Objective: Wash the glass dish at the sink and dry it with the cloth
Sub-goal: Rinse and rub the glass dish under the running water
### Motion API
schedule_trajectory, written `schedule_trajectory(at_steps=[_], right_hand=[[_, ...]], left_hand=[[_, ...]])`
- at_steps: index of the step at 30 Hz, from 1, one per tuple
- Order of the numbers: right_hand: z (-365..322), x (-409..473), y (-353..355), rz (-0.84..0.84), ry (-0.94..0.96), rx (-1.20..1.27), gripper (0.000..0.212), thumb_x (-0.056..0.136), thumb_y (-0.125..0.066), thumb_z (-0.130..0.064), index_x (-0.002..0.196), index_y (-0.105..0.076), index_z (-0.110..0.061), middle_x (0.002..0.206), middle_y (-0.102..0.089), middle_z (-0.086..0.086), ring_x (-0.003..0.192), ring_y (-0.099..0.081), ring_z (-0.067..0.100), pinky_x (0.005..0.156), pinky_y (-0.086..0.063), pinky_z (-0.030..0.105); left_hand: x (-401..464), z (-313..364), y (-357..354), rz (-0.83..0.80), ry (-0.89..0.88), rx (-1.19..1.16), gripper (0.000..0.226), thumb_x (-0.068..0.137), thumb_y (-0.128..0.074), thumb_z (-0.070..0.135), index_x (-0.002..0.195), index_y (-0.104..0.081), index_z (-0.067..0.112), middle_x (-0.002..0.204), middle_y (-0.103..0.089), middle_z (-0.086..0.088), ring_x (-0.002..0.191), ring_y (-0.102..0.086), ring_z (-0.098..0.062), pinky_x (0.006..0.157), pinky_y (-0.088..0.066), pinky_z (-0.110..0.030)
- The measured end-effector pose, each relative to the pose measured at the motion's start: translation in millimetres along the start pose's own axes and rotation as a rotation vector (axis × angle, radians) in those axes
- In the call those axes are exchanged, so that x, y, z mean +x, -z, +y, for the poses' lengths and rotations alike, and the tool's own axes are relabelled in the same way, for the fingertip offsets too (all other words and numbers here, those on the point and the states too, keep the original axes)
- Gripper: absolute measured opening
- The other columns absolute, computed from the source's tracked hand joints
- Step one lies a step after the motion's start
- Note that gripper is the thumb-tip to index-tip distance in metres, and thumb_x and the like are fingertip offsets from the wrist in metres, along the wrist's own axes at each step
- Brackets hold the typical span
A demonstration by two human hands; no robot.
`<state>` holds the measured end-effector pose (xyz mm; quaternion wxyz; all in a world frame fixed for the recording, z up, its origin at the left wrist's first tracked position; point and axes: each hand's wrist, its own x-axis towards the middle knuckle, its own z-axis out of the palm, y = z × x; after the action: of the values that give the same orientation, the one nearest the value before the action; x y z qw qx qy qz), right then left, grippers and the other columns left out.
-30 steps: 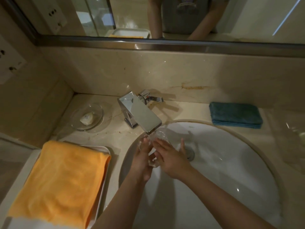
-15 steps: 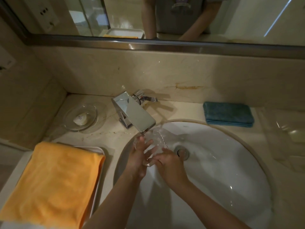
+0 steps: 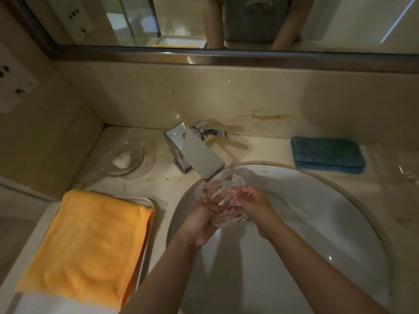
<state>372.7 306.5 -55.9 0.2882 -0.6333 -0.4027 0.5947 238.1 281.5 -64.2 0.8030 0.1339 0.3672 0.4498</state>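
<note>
A clear faceted glass dish (image 3: 226, 200) is held under the chrome faucet spout (image 3: 199, 159), over the white sink basin (image 3: 317, 223); water runs over it. My left hand (image 3: 201, 223) grips the dish from the left with fingers curled round its side. My right hand (image 3: 254, 205) holds its right side, fingers wrapped onto the glass. An orange cloth (image 3: 90, 241) lies folded on a white tray (image 3: 145, 264) at the left of the basin.
A second glass dish (image 3: 123, 157) holding a small soap sits on the counter left of the faucet. A folded blue cloth (image 3: 326, 155) lies at the back right. The faucet lever (image 3: 213, 132) points right. A mirror runs above the backsplash.
Both hands have shifted their hold round the dish under the spout: the right hand's straight fingers have curled onto the glass, and water now runs over it.
</note>
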Motion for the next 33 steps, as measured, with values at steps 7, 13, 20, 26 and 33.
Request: schedule_trajectory(at_steps=[7,13,20,26,33], right_hand=[[2.3,-0.1,3.0,-0.097,0.018,0.147,0.022,0.097,-0.044,-0.019,0.108,-0.06,-0.007,0.1,-0.068,0.009,0.067,-0.066,0.026,0.062,-0.056,0.032],[3.5,3.7,11.7,-0.33,-0.152,0.588,0.029,0.093,-0.046,-0.006,0.12,-0.055,-0.011,0.104,-0.069,0.001,0.07,-0.07,0.019,0.062,-0.059,0.033],[-4.4,4.5,15.0,-0.441,-0.172,0.622,0.034,0.089,-0.038,-0.004,0.111,-0.061,-0.013,0.085,-0.073,0.001,0.069,-0.07,0.015,0.062,-0.057,0.033],[-7.5,10.3,15.6,-0.403,-0.147,0.474,0.042,0.089,-0.03,-0.001,0.117,-0.057,-0.019,0.111,-0.065,-0.001,0.081,-0.067,0.019,0.066,-0.057,0.034],[-7.1,7.0,16.6,-0.324,-0.02,0.271,0.021,0.088,-0.054,-0.001,0.097,-0.06,-0.019,0.099,-0.067,-0.002,0.086,-0.066,0.014,0.068,-0.051,0.029]], left_hand=[[-4.4,5.7,-1.4,-0.094,0.034,-0.069,0.071,0.063,-0.051,-0.014,0.131,-0.047,0.005,0.123,-0.059,-0.014,0.11,-0.06,-0.029,0.085,-0.055,-0.043],[-4.9,15.4,-2.3,-0.069,0.0,-0.093,0.071,0.051,-0.062,-0.004,0.12,-0.054,0.013,0.119,-0.058,-0.001,0.114,-0.051,-0.018,0.096,-0.042,-0.04],[-10.9,18.8,-10.8,-0.038,-0.055,0.088,0.041,0.082,-0.045,-0.005,0.119,-0.058,0.006,0.101,-0.073,-0.006,0.091,-0.07,-0.017,0.079,-0.057,-0.034],[-14.6,7.4,-10.3,0.134,-0.179,0.338,0.017,0.087,-0.055,0.01,0.101,-0.066,0.012,0.09,-0.075,0.0,0.084,-0.071,-0.013,0.07,-0.058,-0.028],[-12.7,4.0,-7.5,0.32,-0.252,0.498,0.017,0.088,-0.061,0.012,0.104,-0.063,0.014,0.092,-0.071,0.0,0.085,-0.068,-0.014,0.074,-0.051,-0.026]])
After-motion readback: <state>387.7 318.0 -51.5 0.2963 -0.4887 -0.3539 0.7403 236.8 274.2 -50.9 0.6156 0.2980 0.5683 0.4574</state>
